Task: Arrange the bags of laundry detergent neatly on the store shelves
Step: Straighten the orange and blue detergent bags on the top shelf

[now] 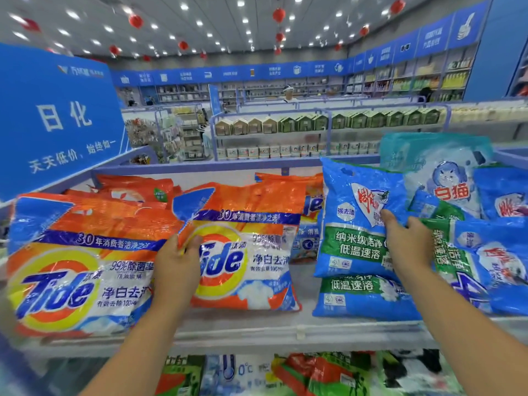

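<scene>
The left hand (178, 261) grips the middle orange bag's (245, 252) left edge; the right hand (408, 238) apparently pinches the blue bag (354, 221) on the shelf (285, 330). Soft, slippery, probably heavy: hold the edges.

Bright store: spotlit ceiling (200, 21), red lanterns (279, 14), blue-banded wall shelving (257, 90).

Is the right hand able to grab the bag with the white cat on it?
Probably yes. The right hand grips a blue bag now, but the cat bag stands just behind, its front mostly uncovered. The hand would likely have to let go first.
</scene>
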The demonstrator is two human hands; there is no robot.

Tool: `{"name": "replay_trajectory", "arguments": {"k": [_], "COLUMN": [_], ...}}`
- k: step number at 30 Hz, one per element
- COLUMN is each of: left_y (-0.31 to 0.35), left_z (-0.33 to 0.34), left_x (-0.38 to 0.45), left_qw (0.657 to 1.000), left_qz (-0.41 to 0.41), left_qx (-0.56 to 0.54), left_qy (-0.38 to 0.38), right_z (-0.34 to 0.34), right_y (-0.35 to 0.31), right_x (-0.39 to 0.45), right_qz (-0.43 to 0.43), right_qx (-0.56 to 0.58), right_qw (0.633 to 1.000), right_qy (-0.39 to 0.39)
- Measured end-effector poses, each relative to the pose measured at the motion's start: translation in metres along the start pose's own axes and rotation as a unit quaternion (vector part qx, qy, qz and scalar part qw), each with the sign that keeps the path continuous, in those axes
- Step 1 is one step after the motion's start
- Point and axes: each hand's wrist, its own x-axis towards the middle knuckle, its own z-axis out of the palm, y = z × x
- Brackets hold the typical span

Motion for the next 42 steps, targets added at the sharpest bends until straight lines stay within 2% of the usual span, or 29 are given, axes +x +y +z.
{"name": "replay_trajectory", "arguments": {"k": [6, 10, 13, 14, 16, 17, 19, 21, 22, 24, 26, 28, 32, 35, 39, 42], "left_y": [-0.019, -0.02, -0.02, -0.019, -0.015, -0.011, 0.003, 0.021, 0.03, 0.047, 0.061, 0.066, 0.065, 0.082, 0.087, 0.091], "left_z": [0.0, 0.005, 0.001, 0.001, 0.006, 0.012, 0.029, 0.049, 0.06, 0.081, 0.1, 0.119, 0.152, 0.164, 0.183, 0.199], "left_x": [-0.015, -0.011, -0.026, -0.035, -0.055, -0.066, -0.087, -0.103, -0.11, -0.118, -0.12, -0.116, -0.103, -0.105, -0.097, -0.095], "left_qw": [0.993, 0.992, 0.993, 0.99, 0.97, 0.959, 0.945, 0.939, 0.94, 0.952, 0.961, 0.964, 0.93, 0.897, 0.892, 0.892], "left_qz": [0.009, 0.029, 0.04, 0.067, 0.171, 0.223, 0.298, 0.323, 0.311, 0.237, 0.113, -0.006, -0.174, -0.22, -0.212, -0.202], "left_qx": [0.084, 0.1, 0.095, 0.103, 0.147, 0.156, 0.131, 0.076, 0.053, 0.022, 0.003, 0.009, -0.006, -0.054, -0.032, -0.042], "left_qy": [0.079, 0.073, 0.064, 0.072, 0.09, 0.079, 0.004, -0.089, -0.129, -0.194, -0.253, -0.264, -0.324, -0.379, -0.399, -0.402], "right_z": [0.011, 0.023, 0.025, 0.025, 0.023, 0.02, 0.013, 0.0, -0.006, -0.022, -0.042, -0.061, -0.079, -0.077, -0.079, -0.081], "right_y": [-0.009, -0.029, -0.037, -0.038, -0.035, -0.032, -0.028, -0.027, -0.024, -0.02, -0.022, -0.021, 0.0, 0.012, 0.008, 0.01], "right_x": [0.006, 0.007, 0.01, 0.01, 0.011, 0.01, 0.009, 0.009, 0.011, 0.016, 0.019, 0.023, 0.027, 0.018, 0.017, 0.017], "right_qz": [-0.006, -0.048, -0.066, -0.052, -0.025, -0.021, -0.019, -0.013, -0.014, -0.027, -0.04, -0.039, -0.018, -0.026, 0.028, 0.01], "right_qx": [-0.054, -0.09, -0.119, -0.106, -0.068, -0.052, -0.037, -0.017, 0.008, 0.067, 0.09, 0.096, 0.016, -0.096, -0.074, -0.108], "right_qw": [0.998, 0.995, 0.989, 0.989, 0.986, 0.982, 0.977, 0.979, 0.981, 0.983, 0.983, 0.984, 0.989, 0.977, 0.964, 0.954], "right_qy": [0.021, -0.004, -0.058, -0.088, -0.152, -0.178, -0.209, -0.204, -0.196, -0.171, -0.154, -0.147, -0.147, -0.186, -0.252, -0.28]}}
